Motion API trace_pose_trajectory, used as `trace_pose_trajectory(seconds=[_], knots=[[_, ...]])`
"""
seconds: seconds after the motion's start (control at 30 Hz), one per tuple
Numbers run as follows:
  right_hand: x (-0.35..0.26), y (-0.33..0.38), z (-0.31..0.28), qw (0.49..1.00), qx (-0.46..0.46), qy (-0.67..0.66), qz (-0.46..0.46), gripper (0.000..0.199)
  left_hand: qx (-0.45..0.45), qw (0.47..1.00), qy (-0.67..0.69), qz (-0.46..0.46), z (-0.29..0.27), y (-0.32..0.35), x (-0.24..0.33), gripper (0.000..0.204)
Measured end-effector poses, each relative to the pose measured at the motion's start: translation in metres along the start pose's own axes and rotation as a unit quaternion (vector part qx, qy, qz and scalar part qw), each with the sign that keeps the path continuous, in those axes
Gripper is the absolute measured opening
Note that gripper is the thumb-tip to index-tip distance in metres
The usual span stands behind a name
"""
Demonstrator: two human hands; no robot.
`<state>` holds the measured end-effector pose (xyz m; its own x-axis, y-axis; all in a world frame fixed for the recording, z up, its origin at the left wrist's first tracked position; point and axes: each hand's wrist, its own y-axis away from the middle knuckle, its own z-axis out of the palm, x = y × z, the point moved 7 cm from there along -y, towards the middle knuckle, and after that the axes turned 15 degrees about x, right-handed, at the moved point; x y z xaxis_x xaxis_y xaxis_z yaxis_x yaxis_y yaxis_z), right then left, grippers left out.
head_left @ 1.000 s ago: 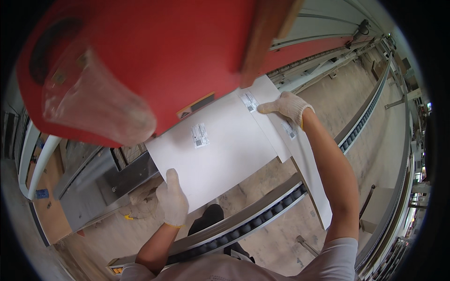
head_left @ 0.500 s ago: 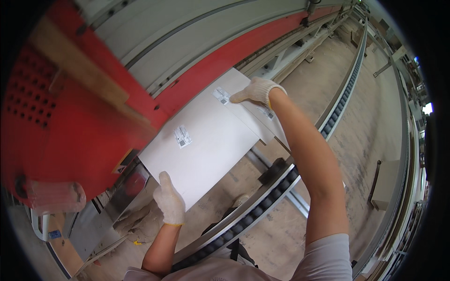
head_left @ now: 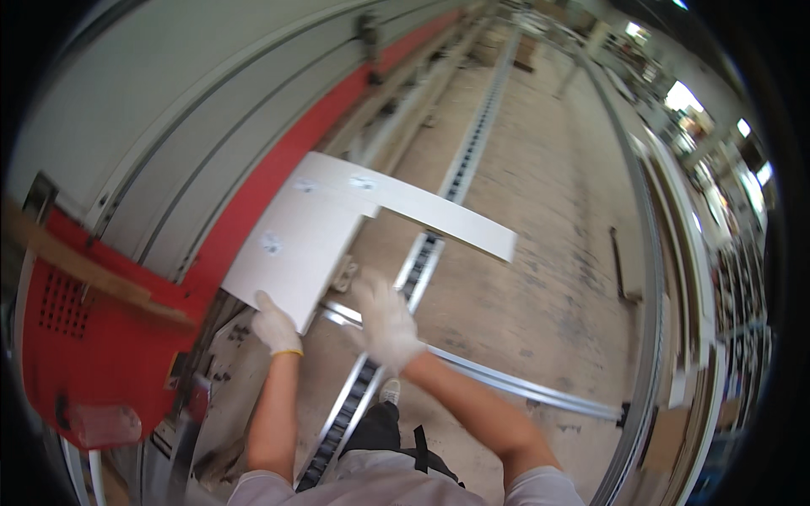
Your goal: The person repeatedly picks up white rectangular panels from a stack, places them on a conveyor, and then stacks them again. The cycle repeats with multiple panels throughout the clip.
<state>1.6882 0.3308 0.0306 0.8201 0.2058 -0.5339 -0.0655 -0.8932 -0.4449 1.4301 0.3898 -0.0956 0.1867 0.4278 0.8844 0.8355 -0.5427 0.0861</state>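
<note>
We hold one white sheet [head_left: 337,232], a flat L-shaped panel with a broad square part nearest us and a long narrow arm running off to the right, its surface matte and pale with three small stickers on it. Our left hand [head_left: 275,324], in a white glove with a yellow cuff, grips the near corner of the sheet from beneath, fingers curled over the edge. Our right hand [head_left: 384,316], also gloved in white, is spread open and free, just below the sheet's inner corner and not touching it. The sheet lies ahead of both hands, tilted up toward the red and grey machine [head_left: 101,337] on our left, its far edge against the machine's long red band. Below the hands one dark roller track [head_left: 350,405] runs away across the concrete floor [head_left: 548,253], crossed by one pale metal rail [head_left: 506,384] to the right of our right hand. We count two gloves, one sheet.
</note>
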Motion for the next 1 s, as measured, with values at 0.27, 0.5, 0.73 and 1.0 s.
trace_pose_trajectory(seconds=[0.27,0.5,0.73,1.0], knots=[[0.057,0.413,-0.274,0.891,-0.064,0.138,0.427,0.058,-0.253,0.967,0.019,-0.028,0.111,0.051,-0.033,0.062],[0.009,0.761,-0.474,0.675,0.253,0.218,0.658,0.062,-0.422,0.748,0.053,0.51,-0.032,0.507,-0.029,0.037],[-0.131,1.007,-0.477,0.471,0.294,0.125,0.822,0.069,-0.844,0.197,0.171,0.469,-0.473,0.977,-0.247,0.019],[-0.229,1.216,-0.493,0.252,0.508,0.169,0.806,0.061,-0.899,-0.125,0.196,0.372,-0.759,1.186,-0.3,0.033]])
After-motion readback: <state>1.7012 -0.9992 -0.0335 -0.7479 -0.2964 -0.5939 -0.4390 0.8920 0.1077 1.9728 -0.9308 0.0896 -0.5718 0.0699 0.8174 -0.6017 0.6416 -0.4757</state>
